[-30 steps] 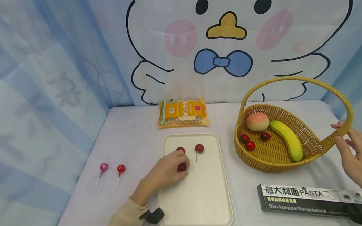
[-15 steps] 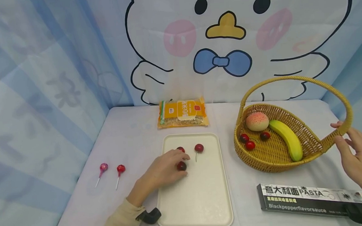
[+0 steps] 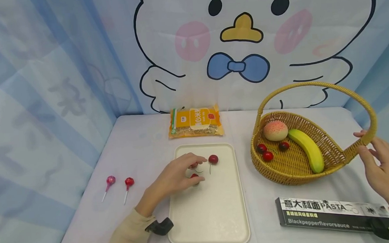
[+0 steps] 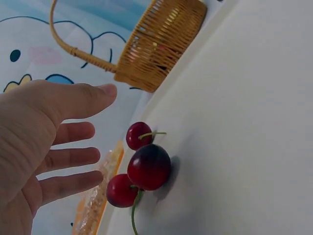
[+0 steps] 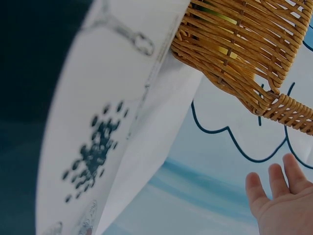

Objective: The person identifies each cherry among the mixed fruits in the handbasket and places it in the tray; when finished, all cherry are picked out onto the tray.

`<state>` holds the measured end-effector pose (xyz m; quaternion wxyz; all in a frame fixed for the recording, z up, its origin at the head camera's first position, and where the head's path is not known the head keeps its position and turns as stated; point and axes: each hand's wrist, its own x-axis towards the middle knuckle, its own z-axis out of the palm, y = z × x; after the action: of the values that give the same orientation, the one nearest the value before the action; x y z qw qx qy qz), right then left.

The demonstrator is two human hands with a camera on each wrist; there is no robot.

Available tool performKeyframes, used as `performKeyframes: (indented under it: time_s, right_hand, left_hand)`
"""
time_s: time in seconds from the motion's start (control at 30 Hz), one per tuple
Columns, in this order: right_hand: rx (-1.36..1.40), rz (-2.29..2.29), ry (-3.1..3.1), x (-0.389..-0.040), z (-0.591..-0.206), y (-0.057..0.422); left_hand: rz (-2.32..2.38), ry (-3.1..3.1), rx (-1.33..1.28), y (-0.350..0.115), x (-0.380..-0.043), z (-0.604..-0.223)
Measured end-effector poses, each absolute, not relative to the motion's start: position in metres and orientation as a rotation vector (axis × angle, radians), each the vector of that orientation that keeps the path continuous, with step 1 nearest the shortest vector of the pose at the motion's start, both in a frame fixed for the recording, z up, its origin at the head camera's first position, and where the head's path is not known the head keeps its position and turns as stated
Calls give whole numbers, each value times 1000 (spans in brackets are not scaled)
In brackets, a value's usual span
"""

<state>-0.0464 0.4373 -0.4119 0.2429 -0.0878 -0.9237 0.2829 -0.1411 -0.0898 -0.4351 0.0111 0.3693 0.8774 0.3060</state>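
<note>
My left hand [image 3: 179, 173] hovers over the upper part of a cream tray [image 3: 210, 217], its thumb and fingers spread apart. Three dark red cherries lie by it on the tray: a two-toned cherry [image 4: 148, 167] nearest, a cherry with a curled stem [image 4: 139, 135], and another cherry [image 4: 122, 191]. In the left wrist view a gap separates the fingers from all of them. At the right, my right hand [image 3: 383, 169] holds the wicker basket [image 3: 293, 178] at the base of its handle, thumb in front and a fingertip behind. Its other fingers extend loosely in the right wrist view.
Inside the basket are a peach [image 3: 275, 130], a banana [image 3: 306, 150] and three cherries [image 3: 268, 156]. A black pasta box [image 3: 334, 215] lies below the basket. Two lollipops [image 3: 129, 183] lie left of the tray, and an orange grain packet [image 3: 195, 121] lies behind it.
My left hand has let go of the cherry, spread its fingers and risen slightly away from it. The right hand keeps its place at the basket handle.
</note>
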Motion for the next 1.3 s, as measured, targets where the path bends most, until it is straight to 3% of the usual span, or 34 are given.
performKeyframes:
  time_s: [0.47, 1.3]
  right_hand:
    - [-212, 775, -2518, -49, -412, 439]
    - [-255, 768, -2537, -44, -412, 438]
  left_hand:
    - [1116, 2697, 1380, -56, -153, -417]
    - [1163, 2525, 1538, 26, -168, -396]
